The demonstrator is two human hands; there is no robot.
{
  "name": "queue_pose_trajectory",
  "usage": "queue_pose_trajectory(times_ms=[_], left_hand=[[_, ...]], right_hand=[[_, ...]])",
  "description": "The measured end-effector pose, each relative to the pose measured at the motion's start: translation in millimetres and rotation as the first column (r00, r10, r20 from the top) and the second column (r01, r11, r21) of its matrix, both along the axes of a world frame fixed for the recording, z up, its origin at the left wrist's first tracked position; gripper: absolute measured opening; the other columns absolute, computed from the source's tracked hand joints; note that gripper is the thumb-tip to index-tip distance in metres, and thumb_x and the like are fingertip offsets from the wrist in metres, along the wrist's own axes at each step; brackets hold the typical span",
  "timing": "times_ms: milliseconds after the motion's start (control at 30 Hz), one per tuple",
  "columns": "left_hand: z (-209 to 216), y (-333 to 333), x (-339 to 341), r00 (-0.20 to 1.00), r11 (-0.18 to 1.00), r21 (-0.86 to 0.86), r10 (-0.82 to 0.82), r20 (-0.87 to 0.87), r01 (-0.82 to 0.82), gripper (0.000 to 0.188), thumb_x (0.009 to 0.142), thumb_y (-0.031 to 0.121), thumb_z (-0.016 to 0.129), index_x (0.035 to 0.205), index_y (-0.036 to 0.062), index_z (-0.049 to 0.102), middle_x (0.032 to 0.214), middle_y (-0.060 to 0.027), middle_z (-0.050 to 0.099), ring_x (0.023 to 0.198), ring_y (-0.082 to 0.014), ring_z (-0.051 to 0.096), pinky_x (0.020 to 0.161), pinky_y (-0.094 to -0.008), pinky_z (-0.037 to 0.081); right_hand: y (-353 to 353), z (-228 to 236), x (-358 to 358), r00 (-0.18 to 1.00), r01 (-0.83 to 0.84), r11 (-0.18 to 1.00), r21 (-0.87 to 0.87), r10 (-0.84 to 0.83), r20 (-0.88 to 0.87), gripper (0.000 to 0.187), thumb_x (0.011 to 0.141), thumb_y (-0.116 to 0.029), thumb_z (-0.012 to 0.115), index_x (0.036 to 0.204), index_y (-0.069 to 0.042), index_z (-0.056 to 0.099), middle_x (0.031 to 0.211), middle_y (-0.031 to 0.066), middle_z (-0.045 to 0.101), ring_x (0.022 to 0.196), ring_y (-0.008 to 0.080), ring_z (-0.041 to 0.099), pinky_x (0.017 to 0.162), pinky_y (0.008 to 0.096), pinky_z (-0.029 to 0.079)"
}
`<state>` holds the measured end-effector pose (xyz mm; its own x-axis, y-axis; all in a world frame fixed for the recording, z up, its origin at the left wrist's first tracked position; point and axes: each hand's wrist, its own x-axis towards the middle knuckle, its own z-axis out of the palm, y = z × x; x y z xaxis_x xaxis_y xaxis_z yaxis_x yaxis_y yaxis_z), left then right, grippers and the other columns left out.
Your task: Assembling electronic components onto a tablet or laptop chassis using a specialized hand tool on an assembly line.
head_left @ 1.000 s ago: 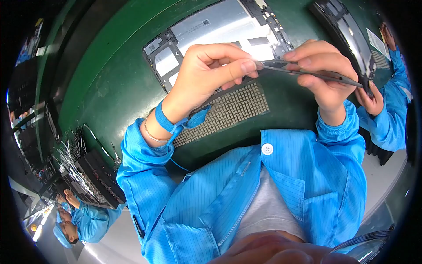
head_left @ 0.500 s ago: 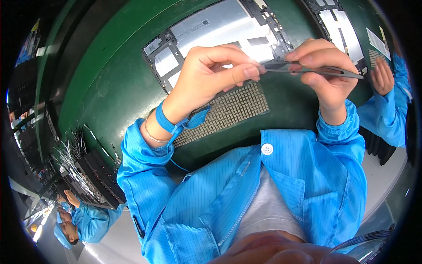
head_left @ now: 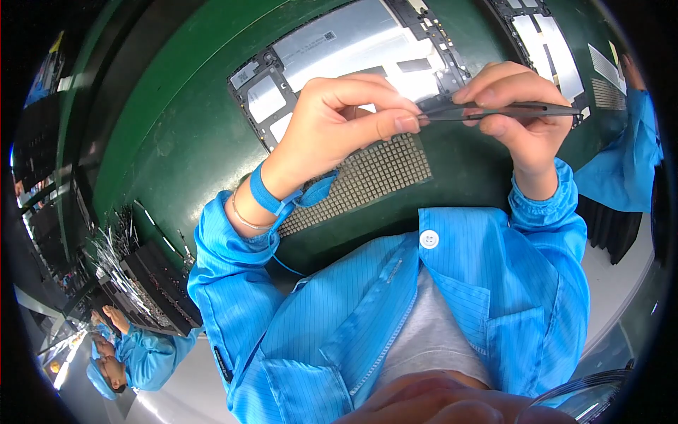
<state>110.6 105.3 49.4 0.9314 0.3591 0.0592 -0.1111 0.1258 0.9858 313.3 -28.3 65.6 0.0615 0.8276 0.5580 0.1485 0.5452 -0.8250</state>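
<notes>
My right hand [head_left: 519, 106] holds dark tweezers [head_left: 508, 112] level, their tips pointing left. The thumb and forefinger of my left hand [head_left: 339, 131] pinch at those tips; anything held there is too small to see. Both hands hover above an opened tablet back [head_left: 346, 60] with a silver plate and dark frame, lying on the green conveyor belt [head_left: 183, 141]. A grid tray of tiny parts [head_left: 367, 180] lies under my left wrist, which wears a blue strap [head_left: 265, 194].
A second opened tablet back [head_left: 547, 46] lies at the upper right, near another person's blue sleeve [head_left: 625, 162]. Dark trays with thin metal parts [head_left: 134, 272] stand at the lower left. A co-worker in blue [head_left: 134, 350] sits beyond them.
Both hands have drifted slightly down and left together, the tweezers staying level. The other person's hand at the right has pulled back toward the edge.
</notes>
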Motion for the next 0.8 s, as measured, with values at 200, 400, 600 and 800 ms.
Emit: queue_pose_trajectory(times_ms=[200,400,600,800], left_hand=[[-2,0,0,1.000,1.000,-0.007,-0.006,0.006,0.006,0.009,0.086,0.001,0.066,0.092,-0.0025,0.072,0.087,-0.0092,0.068,0.066,-0.0069,0.056,0.052,-0.0184,0.041],[-5,-4,0,0.997,0.914,0.399,0.081,-0.007,-0.072,0.009,0.086,0.004,0.067,0.092,0.0001,0.072,0.085,-0.0085,0.068,0.071,-0.0130,0.060,0.060,-0.0256,0.047],[-13,-21,2,0.985,0.395,0.903,0.087,0.147,-0.170,0.019,0.075,0.010,0.073,0.094,0.0093,0.072,0.088,-0.0044,0.063,0.078,-0.0217,0.058,0.067,-0.0333,0.045],[-23,-28,4,0.990,0.101,0.986,0.041,0.132,-0.136,0.034,0.074,0.018,0.073,0.107,0.0139,0.068,0.094,-0.0013,0.057,0.085,-0.0193,0.054,0.072,-0.0336,0.041]], right_hand=[[0,2,5,0.998,-0.035,0.999,-0.041,0.032,-0.056,0.015,0.078,0.005,0.070,0.092,0.006,0.065,0.093,0.0224,0.067,0.085,0.0283,0.069,0.075,0.0342,0.057],[0,-18,82,0.982,-0.039,0.968,-0.248,0.083,0.168,0.016,0.086,-0.008,0.067,0.099,0.001,0.062,0.092,0.0196,0.065,0.068,0.0172,0.064,0.060,0.0247,0.053],[7,-21,72,0.973,-0.192,0.917,-0.349,0.225,0.056,0.010,0.084,-0.003,0.066,0.093,0.002,0.065,0.083,0.0134,0.061,0.077,0.0206,0.065,0.096,0.0504,0.051],[4,-26,60,0.982,-0.099,0.913,-0.397,0.153,0.107,0.009,0.083,0.003,0.065,0.091,0.005,0.066,0.085,0.0137,0.062,0.072,0.0178,0.062,0.095,0.0459,0.052]])
